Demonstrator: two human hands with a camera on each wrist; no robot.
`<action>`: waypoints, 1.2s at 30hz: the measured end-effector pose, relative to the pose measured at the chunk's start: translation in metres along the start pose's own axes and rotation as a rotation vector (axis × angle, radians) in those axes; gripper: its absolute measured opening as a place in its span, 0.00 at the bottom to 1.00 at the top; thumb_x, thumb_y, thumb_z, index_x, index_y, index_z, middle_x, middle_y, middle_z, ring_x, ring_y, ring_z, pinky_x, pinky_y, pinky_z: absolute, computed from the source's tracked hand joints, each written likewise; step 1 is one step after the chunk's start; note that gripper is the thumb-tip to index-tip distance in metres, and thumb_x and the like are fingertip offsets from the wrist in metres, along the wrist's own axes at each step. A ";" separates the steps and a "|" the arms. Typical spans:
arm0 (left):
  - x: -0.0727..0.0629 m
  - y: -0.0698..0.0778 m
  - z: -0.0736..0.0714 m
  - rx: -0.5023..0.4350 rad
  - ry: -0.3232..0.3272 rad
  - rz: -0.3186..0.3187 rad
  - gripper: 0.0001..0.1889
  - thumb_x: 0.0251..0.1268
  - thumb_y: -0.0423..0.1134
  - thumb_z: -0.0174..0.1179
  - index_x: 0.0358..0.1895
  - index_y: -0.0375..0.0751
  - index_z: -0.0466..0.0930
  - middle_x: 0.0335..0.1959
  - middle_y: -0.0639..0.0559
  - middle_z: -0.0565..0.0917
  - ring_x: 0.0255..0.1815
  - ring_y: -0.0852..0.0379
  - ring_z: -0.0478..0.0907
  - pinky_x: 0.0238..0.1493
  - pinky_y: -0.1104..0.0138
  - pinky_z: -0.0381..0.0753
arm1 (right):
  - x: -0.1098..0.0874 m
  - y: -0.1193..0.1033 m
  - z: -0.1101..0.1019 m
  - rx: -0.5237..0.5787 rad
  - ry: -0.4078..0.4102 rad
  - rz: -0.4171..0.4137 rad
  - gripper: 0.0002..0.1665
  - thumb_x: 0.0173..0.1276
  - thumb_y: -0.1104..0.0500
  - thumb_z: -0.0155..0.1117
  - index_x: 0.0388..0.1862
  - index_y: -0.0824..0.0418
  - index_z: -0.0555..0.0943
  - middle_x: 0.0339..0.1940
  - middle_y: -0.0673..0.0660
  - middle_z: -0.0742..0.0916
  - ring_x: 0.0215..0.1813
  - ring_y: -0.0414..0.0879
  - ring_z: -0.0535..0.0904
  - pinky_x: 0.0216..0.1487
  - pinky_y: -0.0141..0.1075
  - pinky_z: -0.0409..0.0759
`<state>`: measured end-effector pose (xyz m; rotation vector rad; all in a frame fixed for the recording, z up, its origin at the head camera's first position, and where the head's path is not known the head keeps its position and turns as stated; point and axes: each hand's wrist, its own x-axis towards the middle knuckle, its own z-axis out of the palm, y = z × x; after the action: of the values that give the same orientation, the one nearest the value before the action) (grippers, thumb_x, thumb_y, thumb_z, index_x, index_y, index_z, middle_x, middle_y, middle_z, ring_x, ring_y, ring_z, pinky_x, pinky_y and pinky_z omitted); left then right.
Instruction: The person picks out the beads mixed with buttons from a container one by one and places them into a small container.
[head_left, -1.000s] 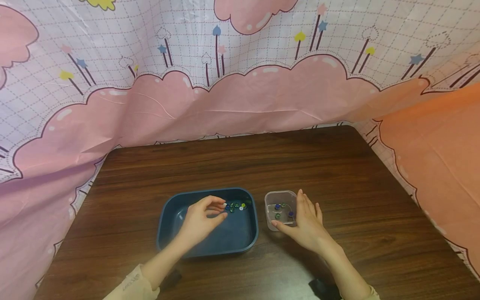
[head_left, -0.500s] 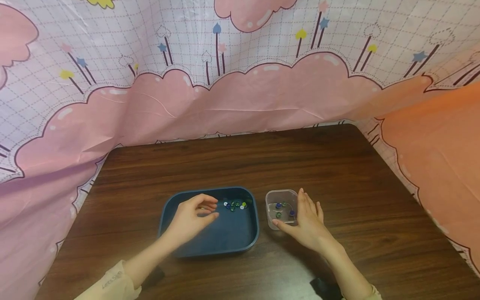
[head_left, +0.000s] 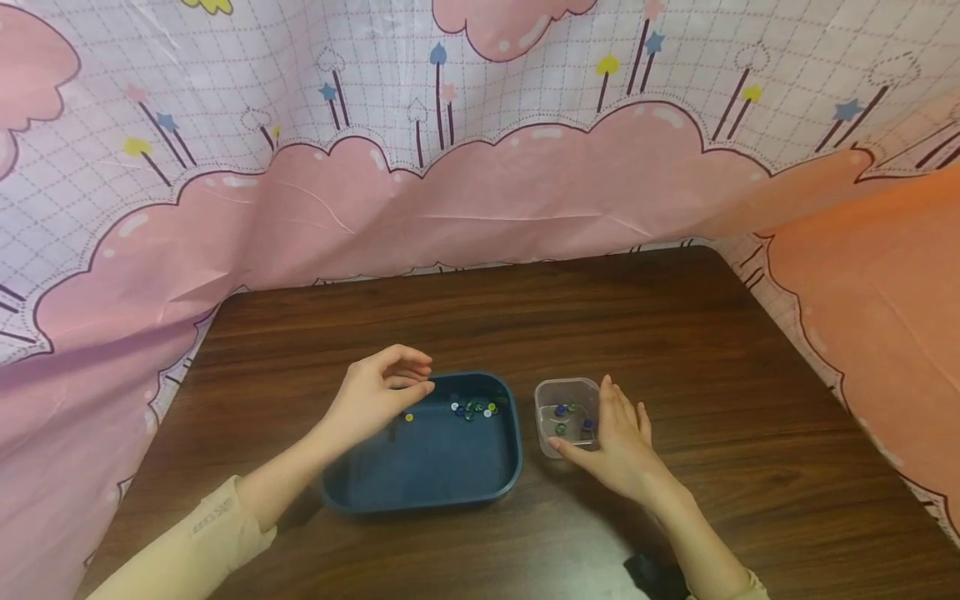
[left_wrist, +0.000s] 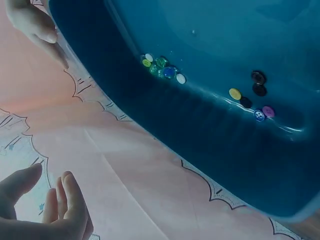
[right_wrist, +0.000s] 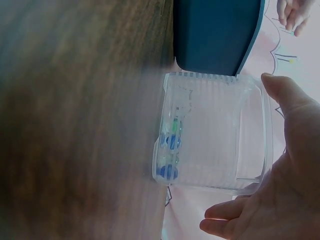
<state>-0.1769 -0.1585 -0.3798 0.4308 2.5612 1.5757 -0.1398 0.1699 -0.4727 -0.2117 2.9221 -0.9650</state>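
Note:
My left hand [head_left: 382, 387] is raised over the back left of the blue tray [head_left: 420, 500], its fingers loosely bent. In the left wrist view the thumb and fingers stand apart with nothing between them. Green, blue, white and yellow buttons [left_wrist: 162, 67] lie clustered in the tray. Apart from them are a yellow button [left_wrist: 235, 94], black buttons [left_wrist: 259, 84], a purple button [left_wrist: 268, 111] and a blue-and-white button [left_wrist: 259, 115]. My right hand [head_left: 630, 458] holds a clear plastic container [right_wrist: 215, 130], thumb at its near side, fingers along its right. Several blue and green buttons [right_wrist: 169, 172] lie inside.
Both containers stand side by side on a dark wooden table [head_left: 480, 325]. A patterned pink and white sheet [head_left: 525, 183] hangs behind the table and at its sides. A black object [head_left: 656, 575] shows beneath the right forearm.
My left hand has moved back and left, from beside the button cluster to the tray's back edge, uncovering a yellow button. The right hand stays at the clear container.

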 end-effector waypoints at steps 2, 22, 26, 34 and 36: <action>0.006 -0.001 0.003 -0.010 -0.019 -0.011 0.15 0.61 0.31 0.65 0.51 0.36 0.80 0.47 0.44 0.84 0.45 0.52 0.84 0.44 0.69 0.84 | 0.000 0.001 0.000 -0.005 0.000 0.000 0.75 0.57 0.25 0.62 0.77 0.72 0.35 0.78 0.73 0.47 0.78 0.68 0.41 0.72 0.67 0.33; 0.052 -0.037 0.017 -0.066 -0.291 0.044 0.14 0.59 0.32 0.69 0.48 0.34 0.81 0.42 0.43 0.84 0.43 0.53 0.84 0.46 0.65 0.85 | -0.001 0.000 0.000 0.014 0.002 0.003 0.74 0.58 0.27 0.62 0.77 0.72 0.35 0.78 0.72 0.47 0.78 0.68 0.40 0.71 0.68 0.32; 0.057 -0.043 0.026 -0.025 -0.364 0.067 0.15 0.59 0.33 0.68 0.48 0.32 0.81 0.41 0.43 0.85 0.42 0.53 0.85 0.44 0.66 0.85 | 0.000 0.000 0.001 0.012 0.006 0.000 0.74 0.58 0.26 0.62 0.77 0.71 0.35 0.78 0.73 0.47 0.78 0.69 0.41 0.71 0.68 0.33; 0.060 -0.052 0.044 0.088 -0.388 0.086 0.14 0.59 0.31 0.68 0.47 0.30 0.81 0.42 0.38 0.85 0.41 0.55 0.85 0.40 0.70 0.85 | 0.000 -0.001 0.001 -0.004 0.004 0.002 0.74 0.58 0.26 0.62 0.77 0.72 0.35 0.78 0.74 0.48 0.78 0.69 0.41 0.71 0.68 0.34; 0.060 -0.054 0.047 0.117 -0.390 0.091 0.14 0.59 0.31 0.68 0.47 0.30 0.81 0.42 0.40 0.86 0.41 0.55 0.85 0.40 0.69 0.85 | 0.000 -0.001 0.001 -0.004 0.005 0.004 0.74 0.58 0.26 0.62 0.77 0.72 0.35 0.78 0.74 0.48 0.78 0.68 0.41 0.71 0.68 0.33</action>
<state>-0.2331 -0.1234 -0.4462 0.7907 2.3635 1.2213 -0.1394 0.1686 -0.4725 -0.2042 2.9282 -0.9605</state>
